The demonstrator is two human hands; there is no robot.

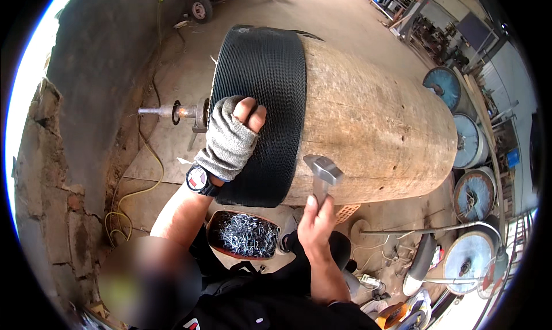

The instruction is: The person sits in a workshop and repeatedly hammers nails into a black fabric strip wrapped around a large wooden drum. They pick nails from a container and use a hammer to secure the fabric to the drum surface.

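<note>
A large wooden drum (374, 117) lies on its side in front of me, its left end wrapped in black, finely ribbed strips (276, 82). My left hand (233, 137), in a grey glove with bare fingertips showing, presses on the black strips near their left edge. Its fingers are curled closed, and whatever they may hold is hidden. My right hand (316, 226) grips a hammer (325, 170) by the handle. The steel head is raised in front of the drum, just right of the black strips. Below the drum, a reddish-rimmed container (244, 235) holds a heap of loose nails.
A metal shaft (164, 110) sticks out from the drum's left end, beside a rough wall (106, 59). A yellow cable (155, 180) loops over the floor there. Several round blue-grey discs (474, 195) stand along the right. A wheeled vehicle (201, 9) is far back.
</note>
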